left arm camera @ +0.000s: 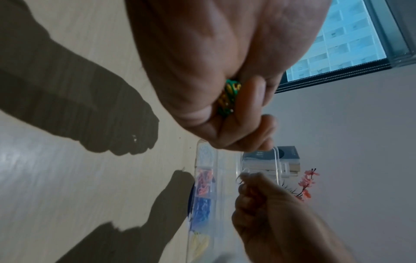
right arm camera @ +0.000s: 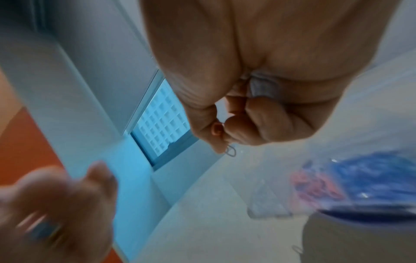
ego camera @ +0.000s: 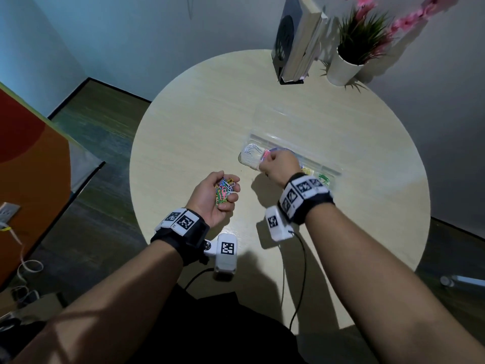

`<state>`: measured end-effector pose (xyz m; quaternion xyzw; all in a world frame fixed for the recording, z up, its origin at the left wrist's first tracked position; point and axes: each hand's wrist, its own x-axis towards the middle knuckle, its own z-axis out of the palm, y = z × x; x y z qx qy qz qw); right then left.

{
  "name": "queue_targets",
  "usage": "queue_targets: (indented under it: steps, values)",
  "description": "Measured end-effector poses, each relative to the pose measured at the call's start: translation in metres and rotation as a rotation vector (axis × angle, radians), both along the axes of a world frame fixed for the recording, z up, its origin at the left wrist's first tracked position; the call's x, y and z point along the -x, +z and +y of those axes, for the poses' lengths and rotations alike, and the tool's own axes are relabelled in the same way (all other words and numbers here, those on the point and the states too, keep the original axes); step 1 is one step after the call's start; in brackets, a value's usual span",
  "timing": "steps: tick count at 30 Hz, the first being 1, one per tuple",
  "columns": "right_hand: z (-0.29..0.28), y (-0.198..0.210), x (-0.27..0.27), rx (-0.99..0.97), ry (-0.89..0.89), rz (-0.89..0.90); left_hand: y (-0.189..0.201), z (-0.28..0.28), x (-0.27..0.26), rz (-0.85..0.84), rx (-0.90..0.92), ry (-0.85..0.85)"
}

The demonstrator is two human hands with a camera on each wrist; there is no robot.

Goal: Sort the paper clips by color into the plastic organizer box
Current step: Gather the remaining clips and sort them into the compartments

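Note:
A clear plastic organizer box (ego camera: 329, 168) lies on the round table, lid open behind it. Its compartments hold white clips (ego camera: 249, 149), pink clips (ego camera: 266, 154), yellow clips (ego camera: 307, 171) and green clips (ego camera: 324, 178); blue clips (left arm camera: 202, 207) show in the left wrist view. My right hand (ego camera: 267, 161) hovers over the pink and blue compartments, thumb and forefinger pinching one pale, white-looking clip (right arm camera: 231, 152). My left hand (ego camera: 234, 189), palm up to the box's left, cups a bunch of mixed coloured clips (ego camera: 223, 192).
A stand of upright books (ego camera: 298, 46) and a white potted plant (ego camera: 346, 67) with pink blossoms stand at the table's far edge. The pale tabletop (ego camera: 199, 127) spreads left of the box. Wrist-camera cables (ego camera: 301, 258) hang near the front edge.

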<state>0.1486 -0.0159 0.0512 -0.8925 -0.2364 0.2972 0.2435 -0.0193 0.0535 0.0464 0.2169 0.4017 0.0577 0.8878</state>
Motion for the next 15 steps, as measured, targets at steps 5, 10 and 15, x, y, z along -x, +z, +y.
queue_targets:
  steps: [5,10,15]
  values:
    - [0.039,0.003,-0.026,-0.102,-0.171,0.090,0.005,0.015,-0.003,-0.009,0.011,0.040]
    - [0.029,-0.010,-0.037,-0.086,-0.238,0.037,0.006,0.027,-0.006,-0.019,0.086,0.103]
    - [0.017,-0.010,-0.047,-0.017,-0.215,-0.098,0.013,0.030,-0.014,-0.108,0.165,0.191]
